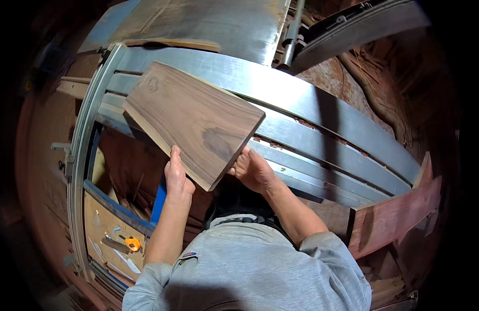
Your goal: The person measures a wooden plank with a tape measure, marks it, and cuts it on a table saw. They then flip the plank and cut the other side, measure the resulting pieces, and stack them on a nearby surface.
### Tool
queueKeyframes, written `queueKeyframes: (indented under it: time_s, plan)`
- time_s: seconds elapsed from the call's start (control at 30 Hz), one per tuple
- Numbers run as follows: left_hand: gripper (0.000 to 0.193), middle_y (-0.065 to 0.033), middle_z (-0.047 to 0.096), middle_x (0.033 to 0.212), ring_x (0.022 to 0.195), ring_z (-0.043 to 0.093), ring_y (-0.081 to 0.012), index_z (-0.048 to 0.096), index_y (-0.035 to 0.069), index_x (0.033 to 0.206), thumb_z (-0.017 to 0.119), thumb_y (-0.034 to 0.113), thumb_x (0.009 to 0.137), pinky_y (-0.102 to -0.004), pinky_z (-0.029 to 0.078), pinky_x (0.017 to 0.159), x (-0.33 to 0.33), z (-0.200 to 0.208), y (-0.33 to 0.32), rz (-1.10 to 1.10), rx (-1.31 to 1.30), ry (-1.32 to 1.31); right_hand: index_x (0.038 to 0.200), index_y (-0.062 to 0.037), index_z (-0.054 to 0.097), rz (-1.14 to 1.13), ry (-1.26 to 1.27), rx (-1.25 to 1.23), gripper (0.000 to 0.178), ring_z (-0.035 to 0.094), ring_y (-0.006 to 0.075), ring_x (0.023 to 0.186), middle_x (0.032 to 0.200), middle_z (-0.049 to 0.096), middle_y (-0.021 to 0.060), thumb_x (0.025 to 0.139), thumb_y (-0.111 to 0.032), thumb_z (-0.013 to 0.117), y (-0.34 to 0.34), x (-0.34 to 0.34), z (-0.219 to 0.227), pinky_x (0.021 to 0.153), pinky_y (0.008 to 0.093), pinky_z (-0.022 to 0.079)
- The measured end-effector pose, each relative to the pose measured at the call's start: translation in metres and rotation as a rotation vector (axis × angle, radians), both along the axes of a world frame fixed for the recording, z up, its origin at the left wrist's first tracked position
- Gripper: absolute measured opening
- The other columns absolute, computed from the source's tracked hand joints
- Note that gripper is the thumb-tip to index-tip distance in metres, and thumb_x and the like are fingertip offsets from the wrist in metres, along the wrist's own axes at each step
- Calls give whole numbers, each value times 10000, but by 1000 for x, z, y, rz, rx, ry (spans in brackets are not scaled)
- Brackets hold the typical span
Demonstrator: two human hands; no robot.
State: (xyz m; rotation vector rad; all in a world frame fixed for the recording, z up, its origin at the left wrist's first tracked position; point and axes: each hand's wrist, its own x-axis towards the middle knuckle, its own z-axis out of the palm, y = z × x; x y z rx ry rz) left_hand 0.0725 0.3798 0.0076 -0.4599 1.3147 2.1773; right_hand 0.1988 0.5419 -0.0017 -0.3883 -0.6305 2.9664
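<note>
A wide brown wooden board (192, 119), with dark grain and a knot near its far left corner, is tilted over a grooved metal machine table. My left hand (178, 176) grips its near left edge, thumb along the edge and the other fingers hidden underneath. At the near right end, my right hand (251, 168) is closed on the board's edge, with its fingers partly under the wood. A paler strip runs along the board's long near edge.
The sliding metal table (301, 135) carries wood chips in its slots. A metal fence rail (89, 140) borders it on the left. Reddish boards (395, 215) stand at the right. An orange tape measure (132, 243) lies on a wooden shelf at lower left. A grey guard arm (358, 31) hangs at upper right.
</note>
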Motion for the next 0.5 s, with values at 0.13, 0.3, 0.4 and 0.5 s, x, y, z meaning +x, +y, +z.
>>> queueKeyframes:
  time_s: [0.13, 0.3, 0.4, 0.5]
  plan:
    - [502, -171, 595, 1274, 1089, 625, -288, 510, -38, 1330, 533, 369, 1038, -452, 525, 928, 5, -11, 7, -285, -103, -33, 1376, -2, 463, -63, -316, 352, 517, 571, 177, 1128, 1253, 602, 112, 970, -261, 650, 31, -5, -3, 935, 345, 481]
    - [465, -151, 687, 1099, 904, 689, -317, 572, -27, 1251, 554, 378, 1024, -427, 547, 791, -39, -69, -94, -478, -713, 342, 1319, 46, 503, -225, -328, 323, 478, 583, 211, 1116, 1227, 616, 131, 950, -215, 657, 40, -11, -23, 975, 374, 471]
    - [499, -232, 699, 1109, 1035, 674, -376, 651, -35, 1165, 570, 415, 964, -421, 501, 920, -58, -77, -152, -500, -1467, 741, 1242, 30, 556, -267, -393, 309, 402, 605, 196, 1047, 1172, 634, 122, 933, -204, 665, 41, -15, -28, 930, 352, 487]
    - [660, -240, 678, 1198, 1121, 651, -317, 631, -63, 1238, 520, 532, 975, -387, 470, 972, -63, -116, -216, -978, -1186, 272, 1212, -12, 570, -249, -537, 419, 358, 623, 151, 826, 1001, 661, 77, 938, -228, 652, 50, -21, -38, 708, 313, 517]
